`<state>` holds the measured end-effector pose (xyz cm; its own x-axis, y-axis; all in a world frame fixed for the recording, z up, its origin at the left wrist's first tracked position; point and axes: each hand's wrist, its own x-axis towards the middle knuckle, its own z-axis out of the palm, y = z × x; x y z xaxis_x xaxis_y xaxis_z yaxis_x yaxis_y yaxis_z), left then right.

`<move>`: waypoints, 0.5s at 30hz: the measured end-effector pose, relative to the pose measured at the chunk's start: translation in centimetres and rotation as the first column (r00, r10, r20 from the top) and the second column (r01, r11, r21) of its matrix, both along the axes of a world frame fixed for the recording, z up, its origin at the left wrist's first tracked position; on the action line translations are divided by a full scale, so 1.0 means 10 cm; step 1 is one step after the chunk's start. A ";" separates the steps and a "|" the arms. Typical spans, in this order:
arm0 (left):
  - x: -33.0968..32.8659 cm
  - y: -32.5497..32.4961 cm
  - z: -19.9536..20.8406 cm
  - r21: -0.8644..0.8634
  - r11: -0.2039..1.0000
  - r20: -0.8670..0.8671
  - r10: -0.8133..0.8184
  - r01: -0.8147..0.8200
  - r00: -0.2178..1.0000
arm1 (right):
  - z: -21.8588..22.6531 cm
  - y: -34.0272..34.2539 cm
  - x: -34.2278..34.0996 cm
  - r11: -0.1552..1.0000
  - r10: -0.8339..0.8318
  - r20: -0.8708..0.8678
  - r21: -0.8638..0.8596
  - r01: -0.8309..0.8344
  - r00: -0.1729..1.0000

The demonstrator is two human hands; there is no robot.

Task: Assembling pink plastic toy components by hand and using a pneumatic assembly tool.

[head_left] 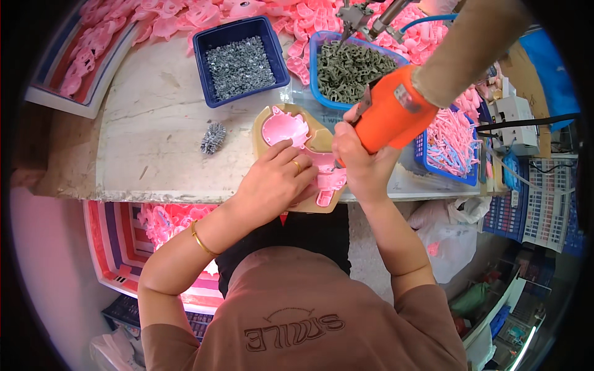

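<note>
A pink plastic toy shell (286, 128), hollow side up, lies in a tan shaped fixture (260, 133) at the table's front edge. My left hand (276, 180) rests over the shell's middle, its bent fingers pressing on it and its thumb hidden. My right hand (365, 162) is wrapped round an orange electric screwdriver (396, 111), tilted so that its lower end meets the shell's right side. The driver's tip is mostly hidden by my fingers. Left of the fixture sits a clump of small screws (213, 138), bunched into a spiky ball.
Behind stand a dark blue bin of screws (199, 62) and a blue bin of grey-green clips (314, 74). A blue basket of thin pink and blue pieces (421, 151) is at the right. Pink shells (167, 9) pile along the back. A striped box (99, 247) is below the table.
</note>
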<state>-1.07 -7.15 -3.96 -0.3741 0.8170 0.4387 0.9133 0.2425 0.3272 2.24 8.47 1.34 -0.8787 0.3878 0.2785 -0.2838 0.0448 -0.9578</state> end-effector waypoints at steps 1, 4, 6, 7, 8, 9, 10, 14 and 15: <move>0.01 0.00 0.00 0.000 1.000 0.003 0.008 -0.008 1.000 | 0.03 -0.01 0.00 1.000 0.002 -0.002 0.003 -0.002 1.000; 0.07 -0.04 0.03 0.000 0.999 0.011 0.047 -0.048 0.999 | 0.15 0.03 -0.04 0.998 0.069 0.053 -0.001 -0.069 0.996; 0.13 -0.08 0.05 0.000 0.997 0.017 0.077 -0.077 0.997 | 0.21 0.09 -0.06 0.976 0.198 0.063 0.078 -0.202 0.978; 0.16 -0.11 0.04 0.029 0.995 0.030 0.099 -0.100 0.995 | 0.27 0.11 -0.08 0.976 0.200 0.061 0.081 -0.204 0.978; 0.19 -0.14 0.03 0.057 0.991 0.043 0.120 -0.123 0.992 | 0.37 0.12 -0.12 0.946 0.281 0.030 0.158 -0.282 0.959; 0.21 -0.15 0.02 0.060 0.990 0.036 0.122 -0.124 0.992 | 0.47 0.13 -0.17 0.905 0.362 0.002 0.239 -0.352 0.932; 0.23 -0.17 0.02 0.065 0.988 0.057 0.133 -0.137 0.989 | 0.52 0.08 -0.22 0.904 0.364 -0.004 0.243 -0.352 0.931; 0.24 -0.21 0.05 0.052 0.979 0.078 0.195 -0.199 0.978 | 0.69 -0.12 -0.36 0.911 0.392 -0.218 0.223 -0.346 0.894; 0.26 -0.25 0.03 0.053 0.975 0.074 0.212 -0.216 0.974 | 0.72 -0.17 -0.36 0.923 0.351 -0.242 0.251 -0.291 0.905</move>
<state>1.57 -9.67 -3.65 -0.5679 0.6877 0.4524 0.8177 0.4083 0.4058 -1.40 6.72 8.53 -0.8208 0.0064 0.5711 -0.5683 0.0914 -0.8177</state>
